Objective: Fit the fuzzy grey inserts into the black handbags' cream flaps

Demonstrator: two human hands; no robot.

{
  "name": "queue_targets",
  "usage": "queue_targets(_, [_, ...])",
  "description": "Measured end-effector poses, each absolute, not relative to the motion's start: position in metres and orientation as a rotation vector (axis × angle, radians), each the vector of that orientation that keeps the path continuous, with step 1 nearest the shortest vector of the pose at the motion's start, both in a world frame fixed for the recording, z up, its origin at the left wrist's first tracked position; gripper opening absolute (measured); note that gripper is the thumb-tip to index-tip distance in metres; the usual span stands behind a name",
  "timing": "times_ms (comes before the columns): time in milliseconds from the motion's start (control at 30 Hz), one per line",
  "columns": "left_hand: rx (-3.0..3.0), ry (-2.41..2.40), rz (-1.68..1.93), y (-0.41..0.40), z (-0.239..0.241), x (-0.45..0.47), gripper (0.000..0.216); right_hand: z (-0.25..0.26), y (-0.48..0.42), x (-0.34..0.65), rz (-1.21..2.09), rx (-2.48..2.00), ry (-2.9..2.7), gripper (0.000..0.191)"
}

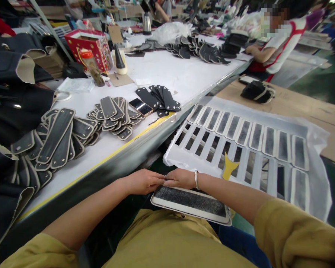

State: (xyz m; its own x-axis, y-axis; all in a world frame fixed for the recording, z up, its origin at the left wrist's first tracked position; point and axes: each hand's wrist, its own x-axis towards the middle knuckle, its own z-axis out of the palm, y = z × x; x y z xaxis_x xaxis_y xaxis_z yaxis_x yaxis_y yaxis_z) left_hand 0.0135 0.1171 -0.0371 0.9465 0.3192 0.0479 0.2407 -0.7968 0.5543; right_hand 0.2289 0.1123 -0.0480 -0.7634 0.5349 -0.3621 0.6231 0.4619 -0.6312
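Note:
My left hand [143, 181] and my right hand [180, 178] meet fingertip to fingertip low in the view, just above my lap. Both pinch the left end of a long flat strap piece [191, 203] with a black centre and a cream edge, which lies across my lap. A bangle [196, 179] circles my right wrist. What lies between the fingertips is too small to make out.
A white table [159, 70] at left carries piles of similar black pieces [56, 136], a phone [141, 107] and a red box [89, 46]. A white slotted sheet [240, 137] with cut-outs lies at right. A seated person [273, 48] works at the far end.

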Motion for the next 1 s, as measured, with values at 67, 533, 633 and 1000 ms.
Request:
queue_targets(67, [2.56,0.418,0.175,0.115,-0.038,0.013,0.033,-0.048,0.113,0.23,-1.279,1.045,2.554,0.054])
queue_targets(533, [2.633,0.634,0.323,0.098,-0.03,0.026,0.031,-0.024,0.061,0.344,-1.524,1.515,2.239,0.055])
queue_targets(633, [2.662,0.616,0.466,0.069,-0.024,0.047,0.039,-0.005,0.029,0.362,-1.301,1.909,2.452,0.043])
queue_targets(1000, [2.574,0.557,0.482,-0.002,-0.042,0.139,0.018,-0.035,-0.093,0.353,-0.485,2.236,2.867,0.011])
